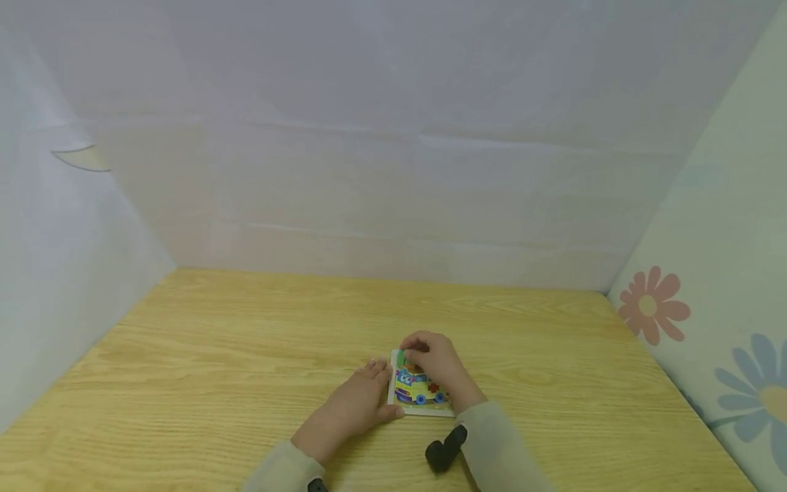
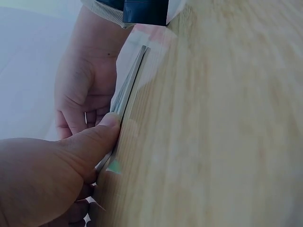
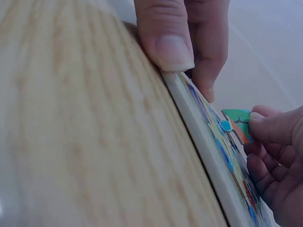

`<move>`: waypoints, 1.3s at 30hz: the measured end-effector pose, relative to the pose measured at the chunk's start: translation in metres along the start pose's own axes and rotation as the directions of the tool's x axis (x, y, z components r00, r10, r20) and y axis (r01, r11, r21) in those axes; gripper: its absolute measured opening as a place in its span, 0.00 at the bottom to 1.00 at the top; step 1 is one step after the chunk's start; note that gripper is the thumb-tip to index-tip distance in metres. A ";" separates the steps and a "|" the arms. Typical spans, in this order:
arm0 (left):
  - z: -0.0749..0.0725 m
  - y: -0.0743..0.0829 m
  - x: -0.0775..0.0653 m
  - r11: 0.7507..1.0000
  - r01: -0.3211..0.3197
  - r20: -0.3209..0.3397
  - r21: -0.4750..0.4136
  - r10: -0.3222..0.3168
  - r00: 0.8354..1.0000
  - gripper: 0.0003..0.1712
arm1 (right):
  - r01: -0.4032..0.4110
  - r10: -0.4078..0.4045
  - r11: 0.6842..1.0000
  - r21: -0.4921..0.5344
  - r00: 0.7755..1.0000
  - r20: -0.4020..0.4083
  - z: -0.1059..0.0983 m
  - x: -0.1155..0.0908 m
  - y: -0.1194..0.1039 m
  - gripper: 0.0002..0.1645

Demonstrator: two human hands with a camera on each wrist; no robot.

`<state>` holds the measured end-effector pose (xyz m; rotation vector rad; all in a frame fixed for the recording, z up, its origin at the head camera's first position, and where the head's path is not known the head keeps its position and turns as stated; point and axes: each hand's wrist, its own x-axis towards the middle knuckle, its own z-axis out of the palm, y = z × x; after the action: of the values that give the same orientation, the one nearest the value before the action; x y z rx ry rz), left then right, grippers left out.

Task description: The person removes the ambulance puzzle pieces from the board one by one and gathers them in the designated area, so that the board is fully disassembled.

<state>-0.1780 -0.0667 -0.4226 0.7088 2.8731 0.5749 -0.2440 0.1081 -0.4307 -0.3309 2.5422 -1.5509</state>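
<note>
A small jigsaw puzzle board (image 1: 424, 411) with a white rim and a cartoon vehicle picture lies flat on the table. My left hand (image 1: 358, 402) holds its near left corner, the thumb against the near edge and the fingers along the left side. In the right wrist view, the left thumb (image 3: 173, 47) presses on the board's edge. Above the picture, my right hand (image 1: 438, 361) pinches a green and orange puzzle piece (image 3: 237, 116) between thumb and finger. That piece is tilted, its lower part close to the picture. The right hand hides part of the board in the head view.
The wooden table (image 1: 246, 328) stretches around the board. Pale sheets stand as walls at the back and both sides, the right one (image 1: 725, 225) printed with flowers. A dark wrist device (image 1: 445, 449) sits at the right cuff.
</note>
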 end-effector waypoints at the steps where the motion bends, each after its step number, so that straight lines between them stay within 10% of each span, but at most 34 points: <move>1: 0.000 0.000 0.000 1.000 0.002 0.000 -0.002 -0.002 1.000 0.44 | -0.005 0.005 1.000 0.012 1.000 -0.011 0.000 0.000 0.000 0.06; 24: 0.000 0.001 -0.003 1.000 -0.004 -0.008 -0.021 0.004 1.000 0.45 | -0.148 0.181 0.975 0.167 0.960 -0.212 -0.029 -0.005 0.011 0.06; 39: 0.001 0.000 -0.003 1.000 0.002 -0.006 -0.024 -0.002 1.000 0.45 | -0.149 0.160 0.987 0.065 0.961 -0.226 -0.055 -0.016 0.022 0.06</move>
<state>-0.1749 -0.0679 -0.4233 0.7017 2.8673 0.6116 -0.2443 0.1687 -0.4251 0.0572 2.6184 -1.6735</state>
